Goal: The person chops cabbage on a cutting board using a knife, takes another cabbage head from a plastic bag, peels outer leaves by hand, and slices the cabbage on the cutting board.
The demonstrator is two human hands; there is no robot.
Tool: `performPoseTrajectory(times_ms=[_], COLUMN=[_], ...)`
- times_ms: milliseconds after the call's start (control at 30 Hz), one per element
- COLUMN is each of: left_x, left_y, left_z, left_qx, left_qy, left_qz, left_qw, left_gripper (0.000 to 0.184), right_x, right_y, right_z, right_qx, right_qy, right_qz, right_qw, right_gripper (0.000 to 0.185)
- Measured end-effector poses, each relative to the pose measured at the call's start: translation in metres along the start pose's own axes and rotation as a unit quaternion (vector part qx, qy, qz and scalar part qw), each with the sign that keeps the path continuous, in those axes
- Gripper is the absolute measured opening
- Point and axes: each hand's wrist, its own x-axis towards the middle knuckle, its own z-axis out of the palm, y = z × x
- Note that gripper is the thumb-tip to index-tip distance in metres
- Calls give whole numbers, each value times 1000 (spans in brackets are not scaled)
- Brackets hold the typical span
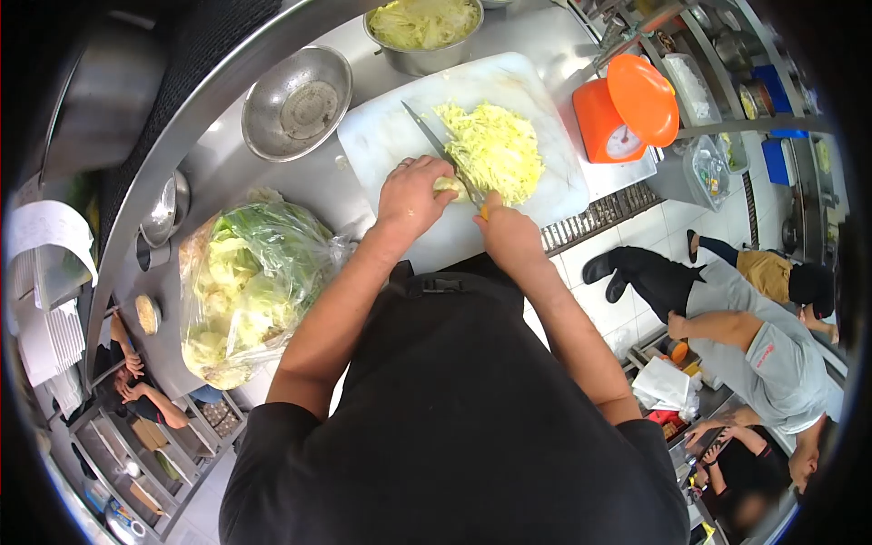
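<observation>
My right hand point(509, 234) is closed around the yellow handle of a knife point(431, 133), whose blade points up and left over a white cutting board point(381, 136). The fingers of my left hand point(413, 193) are bent round a small pale piece of cabbage point(446, 185), left of the blade. A heap of finely shredded yellow-green cabbage point(495, 153) lies on the board, right of the blade. To the left of my left forearm, a clear plastic bag point(263, 282) holds leafy cabbage.
A metal bowl point(298, 104) sits left of the board, and a pot of cut leaves point(425, 25) stands behind it. An orange scale point(607, 123) is at the right. Several people are around, one in a grey shirt point(772, 345) at the right.
</observation>
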Motion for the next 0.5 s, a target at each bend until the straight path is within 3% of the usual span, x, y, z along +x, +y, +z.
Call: performPoseTrajectory(times_ms=[167, 367, 500], left_x=[-5, -2, 0], left_y=[-20, -16, -5], left_z=[1, -4, -8], left_qx=[-61, -26, -24], left_qy=[-12, -30, -56], left_qz=[1, -25, -75], left_qw=[998, 999, 995], left_gripper=[28, 28, 27], right_x=[1, -22, -24], right_y=[3, -13, -14], right_z=[-15, -56, -25], right_qx=[6, 9, 26], right_qy=[23, -49, -48], right_qz=[-52, -10, 10], right_qw=[998, 999, 998], right_gripper=[32, 37, 36])
